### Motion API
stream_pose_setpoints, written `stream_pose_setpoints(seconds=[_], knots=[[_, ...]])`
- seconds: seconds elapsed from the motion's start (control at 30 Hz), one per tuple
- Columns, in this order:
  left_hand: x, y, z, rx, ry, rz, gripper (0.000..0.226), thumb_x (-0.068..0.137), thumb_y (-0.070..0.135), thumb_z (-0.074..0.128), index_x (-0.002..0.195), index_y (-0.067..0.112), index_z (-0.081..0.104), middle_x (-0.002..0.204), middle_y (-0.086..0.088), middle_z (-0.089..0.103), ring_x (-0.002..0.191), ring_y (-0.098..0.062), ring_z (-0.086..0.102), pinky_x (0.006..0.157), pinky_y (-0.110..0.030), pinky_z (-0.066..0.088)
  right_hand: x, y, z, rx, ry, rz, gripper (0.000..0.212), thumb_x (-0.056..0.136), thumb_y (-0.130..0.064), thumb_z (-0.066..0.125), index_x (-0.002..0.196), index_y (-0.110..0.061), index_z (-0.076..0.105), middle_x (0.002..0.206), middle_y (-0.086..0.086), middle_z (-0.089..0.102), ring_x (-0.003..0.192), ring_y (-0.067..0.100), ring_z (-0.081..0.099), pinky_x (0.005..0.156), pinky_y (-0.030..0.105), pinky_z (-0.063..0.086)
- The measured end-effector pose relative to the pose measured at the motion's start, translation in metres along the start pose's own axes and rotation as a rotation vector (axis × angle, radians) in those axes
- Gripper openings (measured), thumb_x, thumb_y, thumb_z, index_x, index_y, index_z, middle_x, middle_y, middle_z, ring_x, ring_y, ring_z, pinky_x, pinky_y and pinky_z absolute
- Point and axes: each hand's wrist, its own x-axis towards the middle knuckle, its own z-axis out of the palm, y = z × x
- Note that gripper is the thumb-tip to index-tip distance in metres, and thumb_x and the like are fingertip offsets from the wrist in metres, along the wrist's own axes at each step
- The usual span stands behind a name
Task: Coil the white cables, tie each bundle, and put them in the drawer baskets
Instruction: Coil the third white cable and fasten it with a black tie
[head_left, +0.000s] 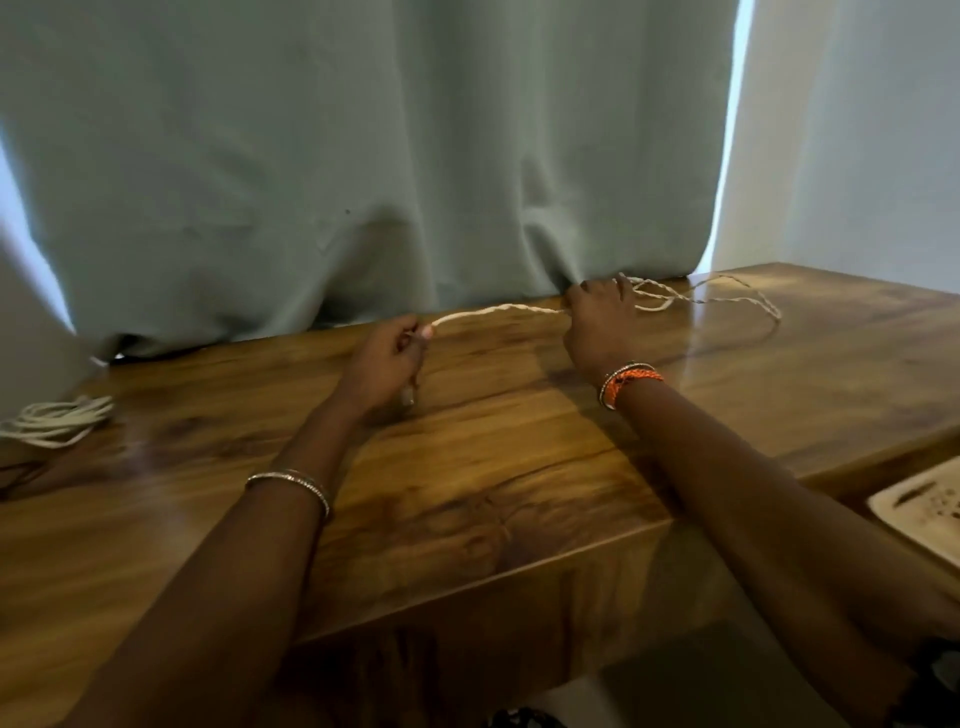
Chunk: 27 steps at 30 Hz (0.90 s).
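Note:
A white twisted cable stretches between my two hands above the wooden table. My left hand pinches one part of it, and the cable's plug end hangs below that fist. My right hand grips the cable farther right, near the curtain. Beyond my right hand the cable runs on in loose loops across the table's far right. A second white cable lies coiled at the table's left edge.
A grey-green curtain hangs along the table's far edge. A pale perforated basket shows low at the right, below the table top. The table's front edge runs diagonally under my forearms.

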Motion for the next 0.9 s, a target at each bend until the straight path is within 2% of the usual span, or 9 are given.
stream_pose_setpoints(seconds=[0.1,0.17,0.23,0.3,0.4,0.5,0.67,0.8,0.9], knots=[[-0.001,0.003,0.0,-0.163,0.122,-0.018,0.024,0.098,0.019,0.046,0.075,0.015,0.054,0.038,0.007,0.045,0.032,-0.004,0.04,0.043,-0.025,0.041,-0.003,-0.07,-0.001,0.359,0.175,-0.229,0.043,0.073,-0.013,0.044,0.108,0.004,0.062,0.107,0.024,0.062,0.106,0.036,0.054,0.102,0.044,0.034],[-0.005,0.008,-0.003,-0.232,0.159,-0.066,0.033,0.098,0.018,0.045,0.066,0.019,0.051,0.037,0.007,0.041,0.03,-0.002,0.033,0.037,-0.02,0.031,-0.014,-0.122,-0.003,0.663,0.116,-0.388,0.03,0.084,-0.012,0.043,0.101,0.001,0.064,0.094,0.019,0.066,0.09,0.031,0.058,0.087,0.038,0.042],[-0.005,0.011,-0.012,-0.36,0.169,-0.255,0.037,0.099,0.025,0.043,0.063,0.018,0.046,0.038,0.008,0.036,0.029,-0.004,0.028,0.034,-0.016,0.023,-0.012,-0.149,-0.001,0.713,-0.006,-0.355,0.023,0.089,-0.019,0.041,0.085,-0.006,0.06,0.078,0.015,0.065,0.072,0.032,0.058,0.063,0.038,0.041],[-0.009,0.007,-0.03,-0.623,0.023,-0.496,0.039,0.099,0.033,0.037,0.064,0.018,0.041,0.038,0.009,0.031,0.028,-0.005,0.023,0.033,-0.012,0.017,-0.004,-0.157,0.012,0.7,0.011,-0.19,0.025,0.09,-0.025,0.045,0.07,-0.014,0.055,0.067,0.013,0.062,0.064,0.03,0.056,0.055,0.032,0.031],[-0.017,0.0,-0.051,-0.927,-0.311,-0.638,0.03,0.099,0.022,0.028,0.072,0.017,0.041,0.045,0.01,0.031,0.03,-0.001,0.022,0.028,-0.012,0.015,-0.003,-0.154,0.027,0.805,0.08,0.094,0.031,0.084,-0.032,0.046,0.058,-0.015,0.051,0.054,0.005,0.047,0.056,0.023,0.049,0.053,0.03,0.027],[-0.018,0.008,-0.053,-1.017,-0.431,-0.573,0.03,0.096,0.014,0.023,0.07,0.017,0.038,0.043,0.011,0.031,0.031,-0.002,0.024,0.029,-0.014,0.018,-0.007,-0.161,0.038,0.769,-0.048,0.162,0.047,0.096,-0.035,0.037,0.073,-0.005,0.065,0.071,0.017,0.063,0.07,0.032,0.058,0.059,0.029,0.028],[-0.013,0.014,-0.046,-1.113,-0.227,-0.545,0.04,0.102,0.031,0.023,0.083,0.01,0.052,0.036,0.009,0.031,0.029,-0.003,0.032,0.035,-0.015,0.036,-0.022,-0.169,0.029,0.514,-0.356,-0.019,0.031,0.1,-0.022,0.034,0.113,-0.004,0.055,0.116,0.021,0.06,0.104,0.037,0.057,0.078,0.036,0.042],[-0.014,0.002,-0.044,-1.115,-0.042,-0.546,0.031,0.101,0.013,0.028,0.087,0.005,0.054,0.052,0.002,0.059,0.046,-0.007,0.057,0.048,-0.02,0.052,-0.045,-0.187,0.012,0.394,-0.448,-0.183,0.026,0.092,-0.022,0.045,0.11,-0.012,0.06,0.112,0.014,0.064,0.103,0.032,0.059,0.079,0.032,0.043],[-0.015,-0.007,-0.045,-0.962,0.035,-0.518,0.028,0.101,0.007,0.027,0.093,0.002,0.054,0.071,-0.001,0.058,0.041,-0.003,0.048,0.041,-0.015,0.043,-0.059,-0.194,0.0,0.254,-0.497,-0.24,0.027,0.094,-0.016,0.042,0.111,-0.007,0.06,0.119,0.014,0.061,0.109,0.029,0.057,0.088,0.033,0.043]])
